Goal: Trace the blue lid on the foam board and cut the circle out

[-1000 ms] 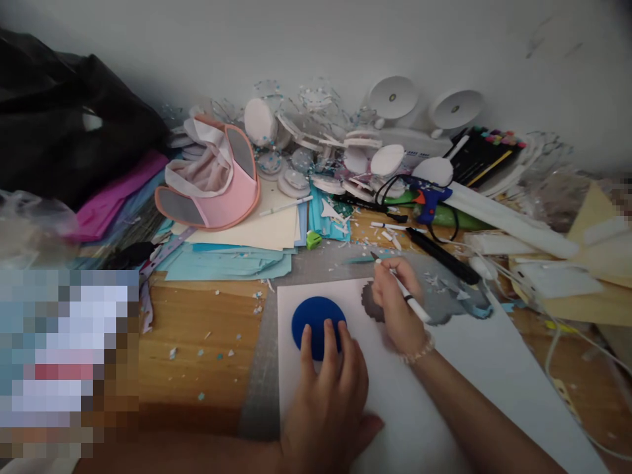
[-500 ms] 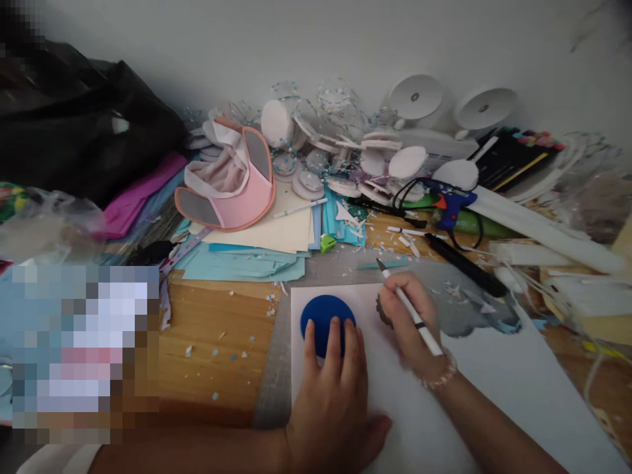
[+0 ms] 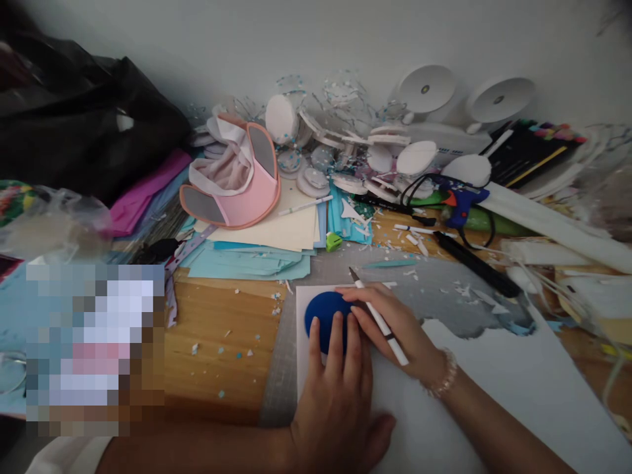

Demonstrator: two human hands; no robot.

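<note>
A dark blue disc (image 3: 323,313) lies near the upper left corner of a large white sheet (image 3: 419,421). Spread fingers of my left hand (image 3: 336,388) press down on the disc's lower part, with the thumb out to the right. My right hand (image 3: 399,322) holds a white pen (image 3: 382,326) between its fingers, its dark tip pointing up and left, above the sheet's top edge. The fingertips of my right hand are at the disc's right edge. Part of the sheet's upper edge is cut in a wavy outline.
Light blue paper (image 3: 247,262) and a pink visor (image 3: 251,197) lie at the back left. Behind the sheet are a green sharpener (image 3: 333,241), a black cutter (image 3: 476,266), a blue glue gun (image 3: 464,204) and white discs. Paper scraps dot the wooden table (image 3: 212,355).
My right hand has moved left with the pen, from the sheet's middle to the blue disc. Its fingers are more stretched out. My left hand has stayed on the disc.
</note>
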